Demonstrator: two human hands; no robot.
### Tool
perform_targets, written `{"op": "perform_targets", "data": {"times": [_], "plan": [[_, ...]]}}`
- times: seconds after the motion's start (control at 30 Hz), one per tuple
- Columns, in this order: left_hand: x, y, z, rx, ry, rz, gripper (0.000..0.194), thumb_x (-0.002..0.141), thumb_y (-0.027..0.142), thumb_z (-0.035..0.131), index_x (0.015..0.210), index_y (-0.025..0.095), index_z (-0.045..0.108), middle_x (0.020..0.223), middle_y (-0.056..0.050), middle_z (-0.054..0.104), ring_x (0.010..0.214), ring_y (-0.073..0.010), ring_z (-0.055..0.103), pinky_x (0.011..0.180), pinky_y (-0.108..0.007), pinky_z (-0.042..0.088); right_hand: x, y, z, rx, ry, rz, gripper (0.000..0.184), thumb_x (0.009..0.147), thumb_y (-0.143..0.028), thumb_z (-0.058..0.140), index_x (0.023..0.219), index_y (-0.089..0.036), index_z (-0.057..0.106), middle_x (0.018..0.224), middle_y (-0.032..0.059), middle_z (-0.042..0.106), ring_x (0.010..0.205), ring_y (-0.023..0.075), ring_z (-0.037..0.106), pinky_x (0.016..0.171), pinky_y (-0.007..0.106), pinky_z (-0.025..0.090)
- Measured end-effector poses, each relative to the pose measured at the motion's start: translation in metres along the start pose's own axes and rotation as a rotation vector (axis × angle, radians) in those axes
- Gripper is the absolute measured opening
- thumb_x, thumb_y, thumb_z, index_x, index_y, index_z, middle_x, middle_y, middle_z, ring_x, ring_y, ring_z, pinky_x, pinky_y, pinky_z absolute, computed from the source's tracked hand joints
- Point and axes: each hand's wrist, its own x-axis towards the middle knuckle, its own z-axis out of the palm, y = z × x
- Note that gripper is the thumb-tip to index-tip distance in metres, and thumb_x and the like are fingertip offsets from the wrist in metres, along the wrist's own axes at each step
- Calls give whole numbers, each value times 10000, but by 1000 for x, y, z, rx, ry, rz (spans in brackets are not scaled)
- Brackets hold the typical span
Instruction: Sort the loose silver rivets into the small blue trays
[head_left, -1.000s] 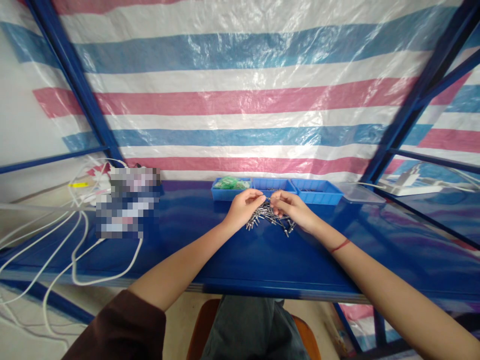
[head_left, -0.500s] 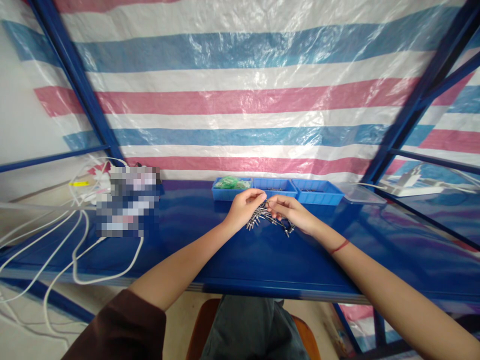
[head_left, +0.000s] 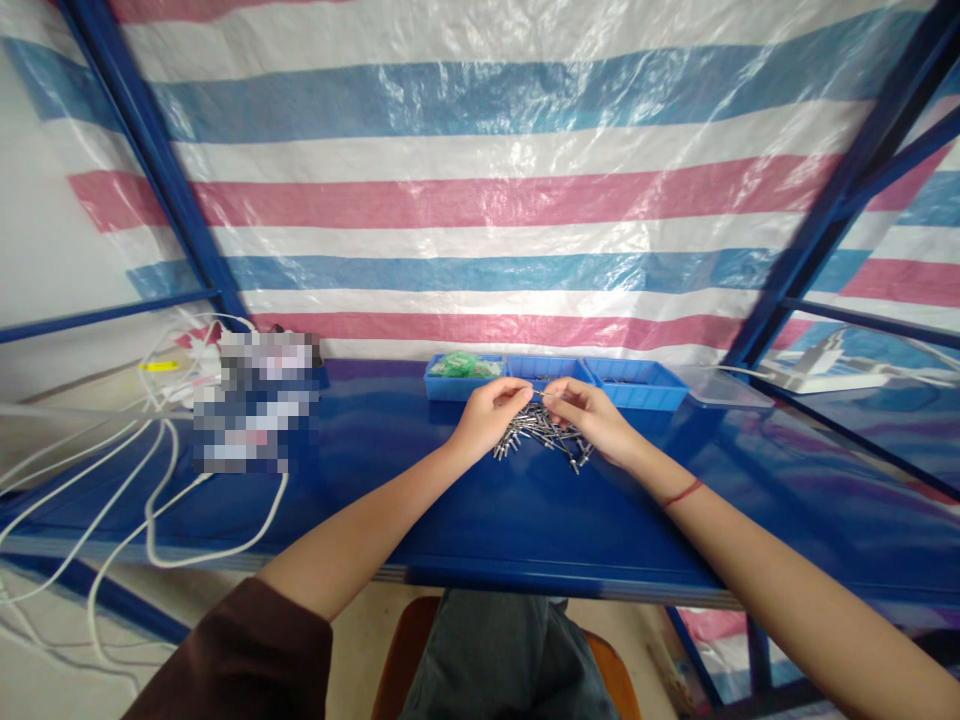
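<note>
Pinching its ends, your left fingers [head_left: 516, 385] and right fingers [head_left: 564, 387] likely steady the thin piece [head_left: 538, 392]. The metal pile [head_left: 531, 428] sits handy at six o'clock.

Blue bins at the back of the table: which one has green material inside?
The left bin. Green material lies in it; the middle bin and right bin show no green.

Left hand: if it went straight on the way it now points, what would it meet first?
Past the metal piece, the left hand would likely meet the right hand; depth is unclear.
</note>
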Motion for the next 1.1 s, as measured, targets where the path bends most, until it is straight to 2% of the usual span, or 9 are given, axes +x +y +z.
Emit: {"op": "perform_targets", "data": {"times": [0.2, 0.33, 0.47, 0.53, 0.63, 0.7, 0.77, 0.9, 1.1], "plan": [[1, -5, -1, 55, -37, 29, 219, 777, 300, 582, 906, 137, 650, 917, -72, 680, 864, -178, 621, 823, -300, 465, 0, -4, -2, -42, 83, -140, 241, 718, -405, 637, 785, -192, 545, 685, -24, 492, 557, 92, 418, 521, 249, 337], [-1, -4, -1, 183, -107, 56, 239, 816, 339, 527, 894, 150, 651, 892, -51, 679, 846, -171, 616, 787, -276, 467, -1, -5, -4, -227, 100, -234, 234, 751, -411, 604, 734, -185, 548, 644, -16, 490, 586, 110, 430, 549, 260, 346], [-4, -2, -2, 377, -135, 104, 271, 839, 359, 490, 966, 175, 642, 881, -39, 671, 814, -165, 604, 760, -274, 463, 3, -4, -14, -406, 148, -250, 278, 789, -444, 544, 706, -179, 553, 640, 1, 517, 578, 119, 439, 551, 270, 353], [-5, -1, -3, 489, -155, 153, 284, 834, 347, 504, 1034, 183, 622, 901, -45, 663, 820, -167, 596, 790, -291, 452, 6, -3, -25, -479, 244, -242, 294, 801, -459, 521, 712, -181, 555, 646, 15, 536, 586, 132, 460, 560, 281, 364], [-8, 1, -5, 666, -233, 228, 278, 830, 345, 514, 1039, 202, 628, 956, -54, 646, 906, -194, 565, 859, -338, 416, 10, 0, -52, -621, 462, -229, 304, 805, -475, 502, 712, -189, 547, 665, 45, 568, 614, 169, 504, 602, 319, 384], [-10, 2, -6, 762, -287, 244, 270, 827, 378, 515, 1011, 232, 647, 1015, -53, 623, 977, -214, 526, 888, -366, 387, 12, 6, -72, -722, 602, -216, 313, 806, -488, 486, 723, -194, 550, 685, 70, 583, 642, 204, 528, 641, 356, 388], [-13, 4, -6, 821, -339, 229, 288, 810, 434, 527, 1005, 265, 656, 1056, -47, 599, 1022, -230, 490, 899, -387, 362, 14, 14, -89, -830, 674, -166, 317, 813, -491, 459, 752, -196, 559, 731, 98, 595, 688, 245, 546, 659, 386, 376], [-16, 5, -5, 894, -427, 225, 321, 750, 501, 581, 971, 286, 672, 1060, -36, 589, 1020, -239, 459, 875, -387, 328, 15, 27, -106, -995, 682, -60, 330, 809, -496, 441, 875, -201, 574, 810, 128, 590, 815, 324, 547, 674, 418, 353], [-16, 3, -2, 975, -464, 280, 209, 817, 418, 540, 843, 267, 682, 918, -17, 633, 931, -213, 477, 785, -340, 307, 17, 25, -94, -990, 642, -162, 313, 823, -435, 436, 972, -193, 566, 809, 115, 607, 828, 300, 557, 727, 412, 376]]}}
